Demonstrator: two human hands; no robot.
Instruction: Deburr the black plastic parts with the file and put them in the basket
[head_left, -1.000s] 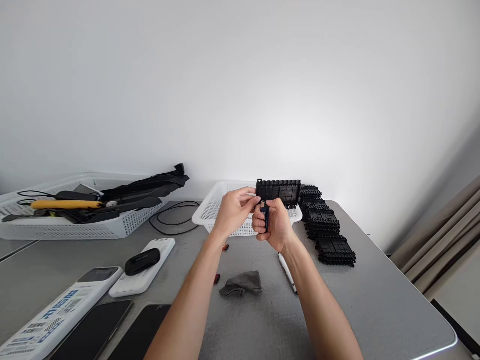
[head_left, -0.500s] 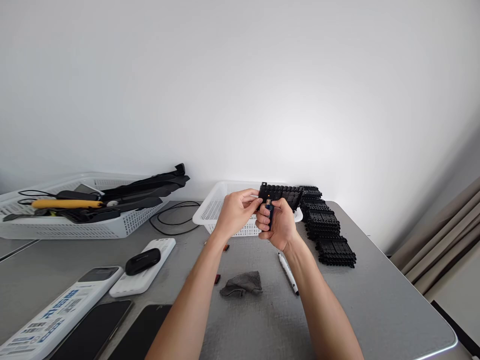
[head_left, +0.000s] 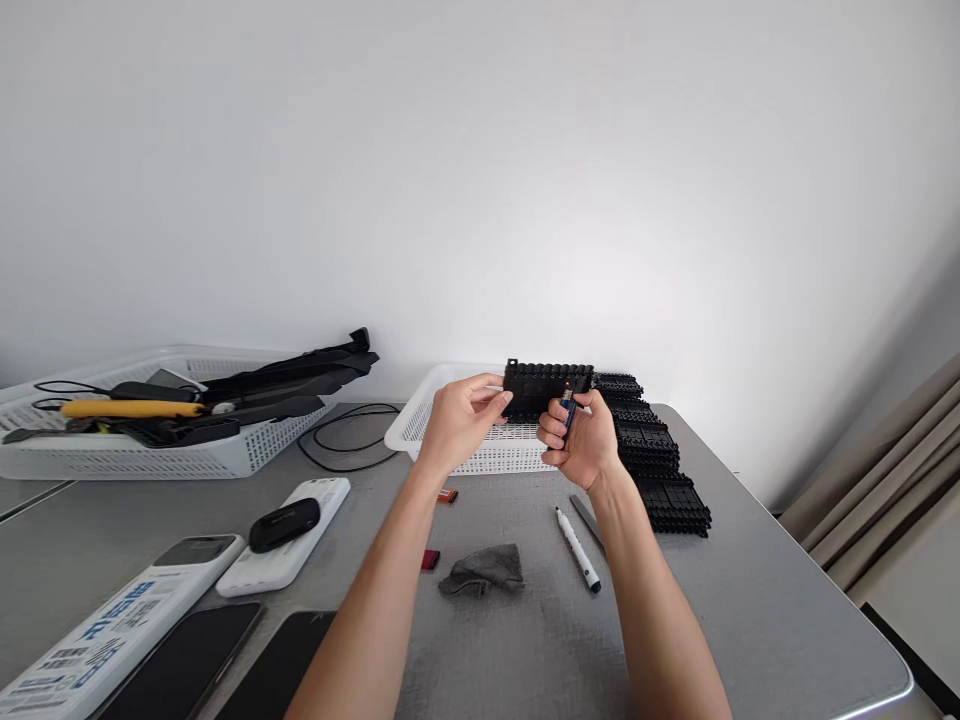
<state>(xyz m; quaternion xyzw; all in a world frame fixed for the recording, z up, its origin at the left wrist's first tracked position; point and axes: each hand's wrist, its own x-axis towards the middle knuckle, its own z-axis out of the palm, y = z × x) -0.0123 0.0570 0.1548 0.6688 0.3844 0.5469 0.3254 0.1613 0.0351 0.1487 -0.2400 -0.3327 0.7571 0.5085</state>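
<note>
Black plastic, probably light and stiff, the scalloped panel (head_left: 536,384) hangs before the white basket (head_left: 495,462), its end sensibly pinched by the left hand (head_left: 459,425) while the right hand (head_left: 591,437) clasps a blue lighter (head_left: 569,412).

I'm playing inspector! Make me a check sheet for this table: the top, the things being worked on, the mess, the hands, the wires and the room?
Surface: gray table, in use.
Work things: black panel and small blue object, maybe a lighter; stacked black panels at right.
Clutter: crumpled gray cloth, white marker, black case on a white block; loaded left basket; another basket behind the hands.
Hands: left hand grips the panel's left end; right hand grips the blue object.
Cables: black cord looped between the baskets; ends unclear.
Surroundings: pale wall, curtain at right. Other people: nothing seen.
</note>
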